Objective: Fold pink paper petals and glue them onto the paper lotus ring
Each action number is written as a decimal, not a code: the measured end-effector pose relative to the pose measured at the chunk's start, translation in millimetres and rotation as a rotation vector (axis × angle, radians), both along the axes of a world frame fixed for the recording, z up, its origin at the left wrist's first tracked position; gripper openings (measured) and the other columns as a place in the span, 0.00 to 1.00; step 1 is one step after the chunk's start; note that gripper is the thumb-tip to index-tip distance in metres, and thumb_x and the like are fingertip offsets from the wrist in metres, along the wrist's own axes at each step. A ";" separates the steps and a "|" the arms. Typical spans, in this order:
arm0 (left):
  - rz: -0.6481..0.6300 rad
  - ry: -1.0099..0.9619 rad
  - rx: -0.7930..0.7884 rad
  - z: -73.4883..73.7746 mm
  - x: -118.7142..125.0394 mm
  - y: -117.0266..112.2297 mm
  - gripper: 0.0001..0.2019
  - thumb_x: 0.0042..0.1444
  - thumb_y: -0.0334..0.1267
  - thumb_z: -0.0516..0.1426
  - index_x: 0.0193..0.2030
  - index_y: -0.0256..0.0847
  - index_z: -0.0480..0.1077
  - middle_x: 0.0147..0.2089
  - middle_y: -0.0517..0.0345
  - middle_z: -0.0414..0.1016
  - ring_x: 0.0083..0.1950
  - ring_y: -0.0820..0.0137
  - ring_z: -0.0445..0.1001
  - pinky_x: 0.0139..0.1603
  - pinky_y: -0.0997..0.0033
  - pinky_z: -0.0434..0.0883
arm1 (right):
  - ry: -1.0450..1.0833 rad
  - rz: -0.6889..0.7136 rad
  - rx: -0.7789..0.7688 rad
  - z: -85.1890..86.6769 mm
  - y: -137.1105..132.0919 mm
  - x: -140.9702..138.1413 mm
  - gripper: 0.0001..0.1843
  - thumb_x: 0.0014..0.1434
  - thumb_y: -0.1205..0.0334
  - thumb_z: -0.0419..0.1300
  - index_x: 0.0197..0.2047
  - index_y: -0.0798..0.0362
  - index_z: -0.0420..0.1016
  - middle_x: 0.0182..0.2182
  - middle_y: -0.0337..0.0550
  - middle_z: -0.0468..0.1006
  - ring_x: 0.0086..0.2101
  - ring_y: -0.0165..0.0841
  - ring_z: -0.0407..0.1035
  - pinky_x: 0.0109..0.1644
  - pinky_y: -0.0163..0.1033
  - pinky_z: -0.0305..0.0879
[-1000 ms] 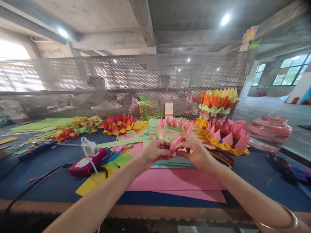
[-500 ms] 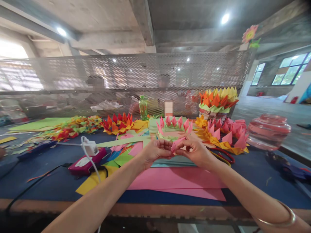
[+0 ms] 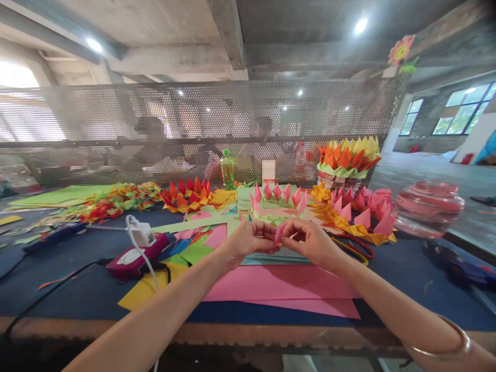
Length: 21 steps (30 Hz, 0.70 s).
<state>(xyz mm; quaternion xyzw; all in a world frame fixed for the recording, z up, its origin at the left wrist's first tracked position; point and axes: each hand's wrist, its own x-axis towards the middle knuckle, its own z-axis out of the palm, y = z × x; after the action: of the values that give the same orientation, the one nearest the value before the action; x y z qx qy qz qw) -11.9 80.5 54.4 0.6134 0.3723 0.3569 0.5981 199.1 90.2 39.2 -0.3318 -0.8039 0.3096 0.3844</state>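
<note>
My left hand point(image 3: 248, 241) and my right hand point(image 3: 310, 241) meet above the table, both pinched on a small folded pink paper piece point(image 3: 278, 232). The fingers curl round its edges. Under the hands lie large pink paper sheets point(image 3: 282, 287) on the blue table top point(image 3: 70, 289). Just beyond the hands stands a ring of pink folded points on a green band point(image 3: 279, 199).
A magenta glue gun point(image 3: 134, 257) with a white plug and black cord lies left. Coloured folded paper heaps point(image 3: 116, 201) spread across the back. A pink jar point(image 3: 428, 206) stands right, an orange-yellow paper flower point(image 3: 347, 160) behind. People sit beyond a perforated metal screen point(image 3: 194, 129).
The pink piece has been pressed smaller between my fingers, and my right fingers have closed further over it. Both hands stay in the same place.
</note>
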 end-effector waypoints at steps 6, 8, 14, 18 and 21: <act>-0.016 0.076 0.007 3.8 -0.5 -1.8 0.04 0.63 0.33 0.63 0.42 0.35 0.74 0.39 0.59 0.78 0.40 0.69 0.79 0.45 0.63 0.78 | -0.008 -0.012 -0.008 -0.9 0.2 0.0 0.11 0.68 0.56 0.63 0.40 0.56 0.75 0.35 0.37 0.78 0.33 0.28 0.74 0.38 0.38 0.74; -0.036 0.115 0.002 4.3 -1.0 -2.5 0.04 0.64 0.33 0.63 0.41 0.35 0.74 0.38 0.59 0.78 0.39 0.70 0.79 0.44 0.64 0.78 | -0.011 -0.014 0.002 0.8 -0.8 -0.7 0.11 0.67 0.55 0.63 0.40 0.56 0.75 0.35 0.37 0.78 0.32 0.28 0.74 0.38 0.38 0.74; -0.050 0.177 0.004 2.8 -1.7 -3.0 0.06 0.65 0.36 0.62 0.41 0.35 0.74 0.37 0.60 0.77 0.36 0.71 0.78 0.41 0.66 0.78 | -0.014 -0.016 0.048 6.1 -4.3 -2.4 0.12 0.67 0.54 0.63 0.39 0.55 0.75 0.34 0.37 0.78 0.33 0.29 0.74 0.39 0.39 0.73; -0.025 0.176 0.019 1.9 -1.4 -2.3 0.07 0.66 0.37 0.61 0.43 0.35 0.74 0.39 0.59 0.77 0.37 0.71 0.77 0.41 0.65 0.78 | -0.012 -0.027 0.085 3.1 -1.7 -1.4 0.13 0.67 0.53 0.63 0.39 0.55 0.75 0.34 0.37 0.78 0.32 0.28 0.73 0.37 0.38 0.73; -0.027 0.174 0.014 1.6 -1.1 -1.8 0.07 0.66 0.38 0.61 0.44 0.35 0.74 0.39 0.58 0.77 0.37 0.71 0.78 0.41 0.65 0.78 | -0.020 -0.039 0.123 0.0 0.9 0.0 0.12 0.67 0.54 0.63 0.40 0.55 0.75 0.36 0.38 0.78 0.34 0.29 0.73 0.38 0.38 0.73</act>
<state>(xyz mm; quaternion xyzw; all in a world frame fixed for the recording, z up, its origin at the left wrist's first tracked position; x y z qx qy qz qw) -13.1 78.7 56.0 0.6512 0.4121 0.2968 0.5639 199.2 91.1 39.2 -0.3262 -0.8186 0.2487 0.4020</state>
